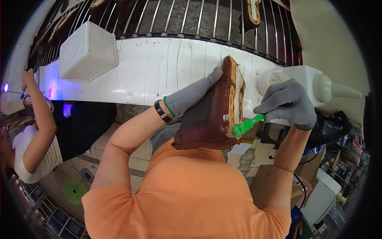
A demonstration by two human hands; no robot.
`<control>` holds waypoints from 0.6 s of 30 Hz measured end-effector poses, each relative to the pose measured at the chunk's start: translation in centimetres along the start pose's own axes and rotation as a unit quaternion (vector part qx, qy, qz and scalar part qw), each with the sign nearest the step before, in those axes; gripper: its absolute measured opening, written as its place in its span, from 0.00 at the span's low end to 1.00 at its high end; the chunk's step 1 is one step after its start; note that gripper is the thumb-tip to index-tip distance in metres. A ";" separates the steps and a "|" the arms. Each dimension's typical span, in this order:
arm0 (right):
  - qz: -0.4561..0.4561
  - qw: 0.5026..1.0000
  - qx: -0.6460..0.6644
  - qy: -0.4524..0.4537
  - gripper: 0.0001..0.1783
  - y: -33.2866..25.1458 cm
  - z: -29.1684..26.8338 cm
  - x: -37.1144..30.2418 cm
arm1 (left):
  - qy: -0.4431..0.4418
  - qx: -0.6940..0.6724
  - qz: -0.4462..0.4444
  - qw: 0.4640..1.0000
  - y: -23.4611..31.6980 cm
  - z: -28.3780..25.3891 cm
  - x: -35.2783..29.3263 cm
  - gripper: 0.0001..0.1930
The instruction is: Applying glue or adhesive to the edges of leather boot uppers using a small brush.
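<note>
A dark brown leather boot (199, 133) is held on its side in front of my body, its unfinished pale underside (238, 93) turned to the right. My left hand (193, 93), in a grey glove, grips it along the far part, near the toe end; some fingers are hidden behind it. A brush with a green handle (248, 124) is pinched in my gloved right hand (289, 104). Its bristles touch the near end of the boot's underside, close to the edge. Just beyond my right hand stands a round white container (272, 81).
A white ledge (151, 71) runs across in front, with a roller conveyor (181, 20) behind it carrying other shoes (253, 12). On the ledge sit a white plastic tub (89, 51) at left and a white nozzled bottle (318, 81) at right. Another person (39, 135) works at far left.
</note>
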State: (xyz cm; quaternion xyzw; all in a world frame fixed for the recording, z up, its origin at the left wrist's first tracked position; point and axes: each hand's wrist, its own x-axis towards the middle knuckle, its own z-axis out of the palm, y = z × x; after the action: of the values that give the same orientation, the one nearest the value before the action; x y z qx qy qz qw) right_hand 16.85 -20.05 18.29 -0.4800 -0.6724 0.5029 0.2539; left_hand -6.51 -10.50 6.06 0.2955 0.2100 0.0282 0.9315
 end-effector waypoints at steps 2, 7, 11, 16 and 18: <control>-0.011 1.000 0.006 0.000 0.16 0.0 -0.1 0.3 | -0.010 -0.046 -0.049 0.998 -0.3 0.8 -0.2 0.39; 0.010 0.998 0.057 0.004 0.16 -0.3 -0.4 1.7 | -0.044 -0.053 -0.062 0.996 -2.9 -0.1 1.0 0.40; -0.022 0.998 0.062 -0.009 0.16 0.4 -0.8 3.1 | -0.078 -0.058 -0.062 0.993 -2.6 0.1 0.5 0.27; -0.049 0.997 0.046 -0.038 0.15 0.0 -1.6 4.7 | -0.085 -0.094 -0.050 0.991 -3.3 0.1 -1.1 0.26; -0.059 0.997 0.036 -0.042 0.15 0.1 -1.7 5.3 | -0.090 -0.108 -0.043 0.989 -3.4 0.0 -1.6 0.26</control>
State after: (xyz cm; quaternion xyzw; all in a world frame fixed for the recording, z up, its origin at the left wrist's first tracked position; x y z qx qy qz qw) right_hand 16.14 -14.55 18.07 -0.4087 -0.6914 0.5304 0.2715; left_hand -8.26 -13.58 4.75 0.1846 0.1339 -0.0163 0.9735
